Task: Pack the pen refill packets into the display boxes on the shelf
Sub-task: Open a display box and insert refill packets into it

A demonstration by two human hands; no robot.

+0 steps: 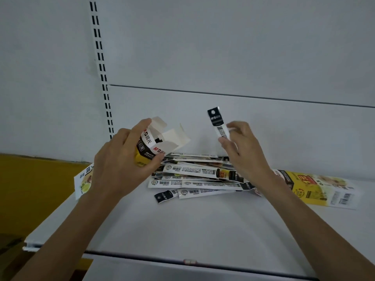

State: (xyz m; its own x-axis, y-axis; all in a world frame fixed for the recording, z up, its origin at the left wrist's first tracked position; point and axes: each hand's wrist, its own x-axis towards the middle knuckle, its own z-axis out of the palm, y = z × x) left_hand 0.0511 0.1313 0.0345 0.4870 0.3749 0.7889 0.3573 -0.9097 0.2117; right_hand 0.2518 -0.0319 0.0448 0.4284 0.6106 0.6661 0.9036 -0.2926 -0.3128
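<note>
My left hand (123, 159) grips a small display box (156, 145), white, black and yellow, tilted with its top flaps open toward the right. My right hand (241, 147) pinches one pen refill packet (218, 122) upright, black header on top, a short way right of the box opening. Below both hands a loose pile of refill packets (194, 175) lies flat on the white shelf (192, 224).
A flattened yellow and white box (316, 187) lies on the shelf at the right. Another printed carton (82, 181) pokes out behind my left wrist. A slotted upright (101, 67) runs up the white back panel. Yellow flooring shows at the left.
</note>
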